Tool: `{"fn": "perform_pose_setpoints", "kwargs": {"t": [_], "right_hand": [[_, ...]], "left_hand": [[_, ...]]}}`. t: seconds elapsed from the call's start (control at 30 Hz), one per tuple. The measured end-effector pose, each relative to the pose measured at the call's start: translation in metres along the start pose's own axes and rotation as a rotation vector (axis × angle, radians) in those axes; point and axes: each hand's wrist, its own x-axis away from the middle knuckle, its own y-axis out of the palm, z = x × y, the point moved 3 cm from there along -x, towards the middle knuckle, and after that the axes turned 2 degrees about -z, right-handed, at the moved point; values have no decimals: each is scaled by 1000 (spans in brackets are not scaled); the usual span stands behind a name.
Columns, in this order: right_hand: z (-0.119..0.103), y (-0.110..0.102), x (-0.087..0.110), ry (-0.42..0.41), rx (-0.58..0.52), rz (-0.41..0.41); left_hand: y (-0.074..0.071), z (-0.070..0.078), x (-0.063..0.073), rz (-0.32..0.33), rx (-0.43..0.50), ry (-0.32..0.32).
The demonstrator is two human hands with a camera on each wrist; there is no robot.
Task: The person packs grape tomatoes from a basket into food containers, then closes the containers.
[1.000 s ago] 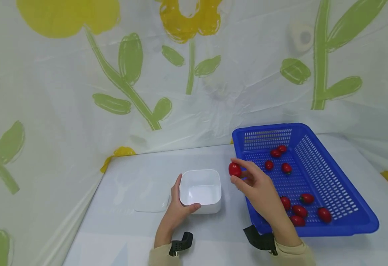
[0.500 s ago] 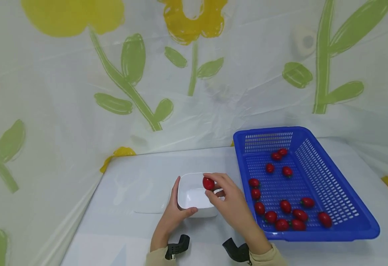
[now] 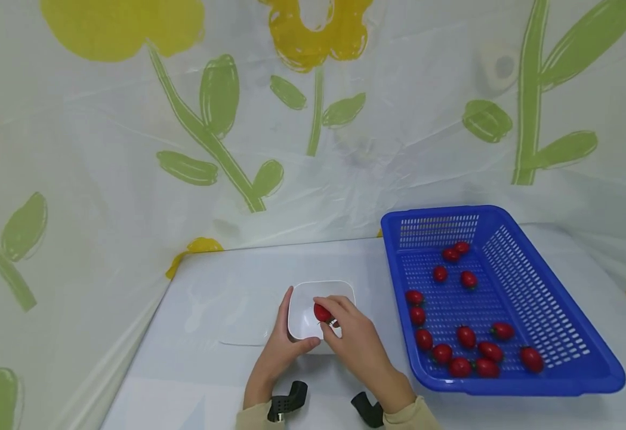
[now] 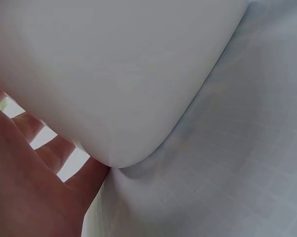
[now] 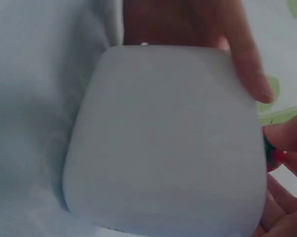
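Note:
My left hand [image 3: 277, 352] holds a white square container [image 3: 301, 307] at its left front corner. Its thumb lies along the front rim and its fingers along the left side; the left wrist view shows those fingers [image 4: 54, 153] against the outer wall. Between thumb and fingers, my right hand [image 3: 360, 343] pinches a red cherry tomato [image 3: 321, 313] over the container's opening. In the right wrist view, the green stem end of the tomato [image 5: 270, 150] shows at the rim, partly hidden by the container wall. The container's floor is mostly covered from sight by the right hand.
A blue perforated basket [image 3: 527, 387] stands on the right, with several cherry tomatoes [image 3: 487, 367] lying loose along its left and front. A clear flat sheet, perhaps a lid [image 3: 243, 334], lies left of the container. A flower-patterned curtain [image 3: 291, 215] hangs behind the table.
My right hand has carried the cherry tomato leftward from beside the basket to over the white container, then slightly lower. The left hand has stayed on the container.

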Motion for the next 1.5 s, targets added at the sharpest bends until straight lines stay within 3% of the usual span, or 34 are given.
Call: {"fn": "perform_pose_setpoints", "kwargs": {"t": [0.17,0.33,0.47,0.67,1.3,1.5], "right_hand": [[1,6,1,-50,144,-35],[-2,11,1,-124,288,-61],[-3,15,1,-153,348,-75],[-6,17,1,-178,412,-123],[-3,18,4,-157,364,-103],[-1,14,4,-118,284,-72]], "left_hand": [[-1,1,0,-12,4,9],[-4,9,2,-70,49,38],[-4,22,5,-110,82,52],[-3,31,7,-103,61,40],[-1,28,9,-105,85,40],[-1,28,9,-114,104,46]]}}
